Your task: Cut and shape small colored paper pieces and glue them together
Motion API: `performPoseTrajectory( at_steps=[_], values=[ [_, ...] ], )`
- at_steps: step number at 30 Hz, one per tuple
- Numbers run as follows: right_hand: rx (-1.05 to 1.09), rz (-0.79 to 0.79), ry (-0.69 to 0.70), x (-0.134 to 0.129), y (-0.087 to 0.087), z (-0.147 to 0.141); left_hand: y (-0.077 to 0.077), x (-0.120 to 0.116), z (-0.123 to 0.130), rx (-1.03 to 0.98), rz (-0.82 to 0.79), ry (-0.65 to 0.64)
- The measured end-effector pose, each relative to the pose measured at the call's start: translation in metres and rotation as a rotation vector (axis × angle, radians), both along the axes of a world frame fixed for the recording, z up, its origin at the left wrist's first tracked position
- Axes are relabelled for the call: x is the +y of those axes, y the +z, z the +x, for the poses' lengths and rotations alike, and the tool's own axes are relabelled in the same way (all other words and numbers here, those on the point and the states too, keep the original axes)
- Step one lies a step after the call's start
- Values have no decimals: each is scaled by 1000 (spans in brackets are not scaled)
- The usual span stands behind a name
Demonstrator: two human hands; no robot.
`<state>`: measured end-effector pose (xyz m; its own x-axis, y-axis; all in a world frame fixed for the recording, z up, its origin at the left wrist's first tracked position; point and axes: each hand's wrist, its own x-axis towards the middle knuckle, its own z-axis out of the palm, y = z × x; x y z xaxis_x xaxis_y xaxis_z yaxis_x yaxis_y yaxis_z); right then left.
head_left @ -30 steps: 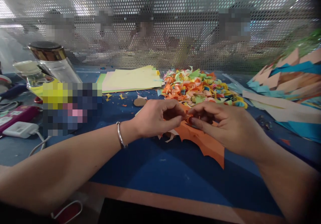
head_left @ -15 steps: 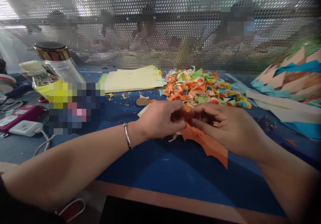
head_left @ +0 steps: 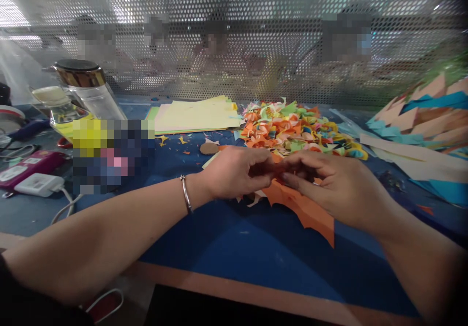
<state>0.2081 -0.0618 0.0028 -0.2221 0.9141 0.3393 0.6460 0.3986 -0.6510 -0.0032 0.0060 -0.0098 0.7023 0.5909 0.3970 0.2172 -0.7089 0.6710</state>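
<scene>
My left hand (head_left: 241, 170), with a silver bangle on its wrist, and my right hand (head_left: 329, 184) meet near the middle of the view. Both have their fingers pinched on an orange paper (head_left: 310, 211) with scalloped edges. Its larger part hangs below my right hand, down to a pointed corner. Fingers hide the part between my hands. Just behind them lies a heap of folded paper pieces (head_left: 288, 124) in orange, green, yellow and white. Pale scraps (head_left: 256, 198) show under my left hand.
A stack of coloured sheets (head_left: 193, 114) lies behind my left hand, near a brown disc (head_left: 209, 148). Bottles (head_left: 93, 94), a white charger (head_left: 39, 184) and a cable are at the left. Layered paper strips (head_left: 424, 116) stand at the right, before a perforated metal screen (head_left: 256, 4).
My left fingertips have moved slightly closer to my right ones on the orange paper. The whole view has shifted a little; both hands keep their hold.
</scene>
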Motion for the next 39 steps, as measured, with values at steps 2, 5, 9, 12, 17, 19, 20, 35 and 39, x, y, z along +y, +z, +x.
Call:
performPoseTrajectory(
  at_steps=[2, 5, 9, 12, 17, 19, 20, 35, 39],
  values=[
    [-4, 0, -2, 1, -1, 0, -3, 0, 3, -52, -144, -6],
    [-6, 0, -2, 1, -2, 0, -7, 1, 8, -116, -358, -28],
    [-17, 32, 0, 1, 0, -1, -8, 2, 10, -168, -471, -12],
    [-37, 67, -1, 0, -1, -1, -7, 0, 11, -199, -484, -5],
    [-49, 127, -14, 0, -2, 0, -6, -1, 11, -238, -486, 13],
    [-65, 167, -15, 0, -1, 0, -6, -2, 11, -260, -500, 13],
    [-75, 186, -14, 0, -1, 0, -6, -2, 11, -270, -511, 12],
    [-55, 331, -105, 2, -11, 1, -5, -4, 14, -360, -597, 35],
    [-63, 355, -67, 3, -7, -1, -6, -5, 14, -345, -555, 53]
  ],
)
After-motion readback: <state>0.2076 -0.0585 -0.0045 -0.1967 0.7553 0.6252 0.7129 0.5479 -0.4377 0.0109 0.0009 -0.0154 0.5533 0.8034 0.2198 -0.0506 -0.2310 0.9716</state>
